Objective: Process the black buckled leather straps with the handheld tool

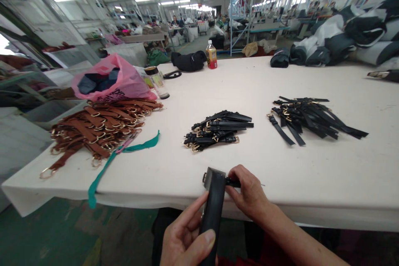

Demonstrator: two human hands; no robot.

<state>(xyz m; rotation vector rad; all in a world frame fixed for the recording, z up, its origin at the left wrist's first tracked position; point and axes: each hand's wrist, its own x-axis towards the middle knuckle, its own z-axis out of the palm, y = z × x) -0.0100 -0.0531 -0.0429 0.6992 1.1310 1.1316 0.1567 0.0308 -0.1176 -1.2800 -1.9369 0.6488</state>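
While the left hand [186, 239] clamps the black strap [214, 205] low, right hand [249, 193] pinches its top.

Bare table [296, 183] along near edge, black strap pile [218, 131] centre, longer black straps [313, 118] right, brown straps [99, 126] left, gaps between

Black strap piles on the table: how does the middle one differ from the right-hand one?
The middle pile is compact, straps stacked roughly parallel; the right pile fans out loosely, a few straps apart at its left edge. The middle pile's straps look shorter than the right pile's. Both hold black straps with gold-coloured buckles.
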